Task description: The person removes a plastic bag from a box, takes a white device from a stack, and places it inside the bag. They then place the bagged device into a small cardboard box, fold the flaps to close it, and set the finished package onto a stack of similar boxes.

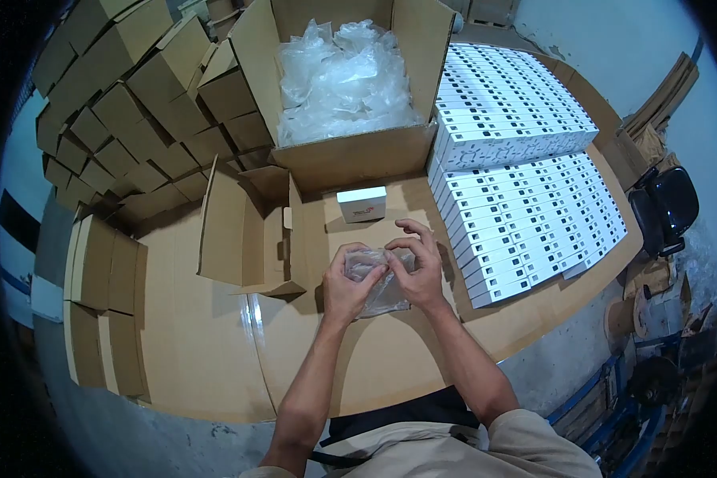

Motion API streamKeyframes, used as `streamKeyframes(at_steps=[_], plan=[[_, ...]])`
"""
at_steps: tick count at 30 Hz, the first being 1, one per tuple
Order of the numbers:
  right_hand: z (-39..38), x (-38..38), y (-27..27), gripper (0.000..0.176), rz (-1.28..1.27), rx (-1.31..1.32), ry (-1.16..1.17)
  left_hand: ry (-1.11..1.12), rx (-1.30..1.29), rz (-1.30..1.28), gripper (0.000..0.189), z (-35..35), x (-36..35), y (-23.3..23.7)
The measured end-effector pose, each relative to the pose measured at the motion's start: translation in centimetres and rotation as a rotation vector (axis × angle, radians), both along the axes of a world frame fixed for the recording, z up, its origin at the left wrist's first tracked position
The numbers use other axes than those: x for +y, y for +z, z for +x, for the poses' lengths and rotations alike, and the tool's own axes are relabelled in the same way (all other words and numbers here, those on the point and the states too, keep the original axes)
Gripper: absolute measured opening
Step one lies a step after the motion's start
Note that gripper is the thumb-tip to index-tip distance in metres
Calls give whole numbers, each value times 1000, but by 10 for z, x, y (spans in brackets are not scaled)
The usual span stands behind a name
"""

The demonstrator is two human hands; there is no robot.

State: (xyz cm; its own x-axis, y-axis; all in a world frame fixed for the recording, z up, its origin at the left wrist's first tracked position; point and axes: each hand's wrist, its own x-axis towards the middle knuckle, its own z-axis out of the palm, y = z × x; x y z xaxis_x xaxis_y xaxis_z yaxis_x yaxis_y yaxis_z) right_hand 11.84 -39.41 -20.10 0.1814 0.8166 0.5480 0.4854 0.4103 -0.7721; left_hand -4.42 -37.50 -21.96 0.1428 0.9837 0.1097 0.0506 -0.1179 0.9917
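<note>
Both hands hold a clear plastic bag (386, 296) over the cardboard-covered table. My left hand (347, 288) pinches its left side, thumb pointing in toward the middle. With thumb and forefinger my right hand (419, 269) grips the bag's upper edge, its other fingers raised and curled. Just beyond the hands stands a small white box (362, 205) with dark and red print on its front. An open cardboard carton (251, 231) rests on its side left of the hands, flaps spread.
A large carton (350, 155) full of clear plastic bags (346, 80) stands at the back. Rows of white boxes (534, 231) are stacked at the right. Brown cartons (135, 111) pile up at the back left, with more cartons (107, 271) along the left edge. A black chair (665, 207) is beyond the table's right side.
</note>
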Motion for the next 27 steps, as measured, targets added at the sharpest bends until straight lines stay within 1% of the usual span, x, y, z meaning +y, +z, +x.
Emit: streamKeyframes(at_steps=[2,8,11,14,17,20,23,27], plan=[[-1,0,0,13,-5,29,-1,-15,-20,-7,41,0,-1,4],[2,-2,1,14,8,-23,7,-6,-60,-43,42,0,1,2],[2,-4,5,13,13,-37,23,54,80,32,44,-2,4,0],[3,-3,7,14,86,-153,35,77,101,65,44,-4,7,-7],[3,-6,10,15,95,-192,76,74,165,19,43,-4,3,14],[7,-10,13,20,93,-385,51,68,127,26,42,-3,3,6],[9,-12,26,23,130,-594,30,60,147,21,43,-3,2,9],[4,-13,49,27,2,-663,133,-44,95,1,43,-3,-3,17]])
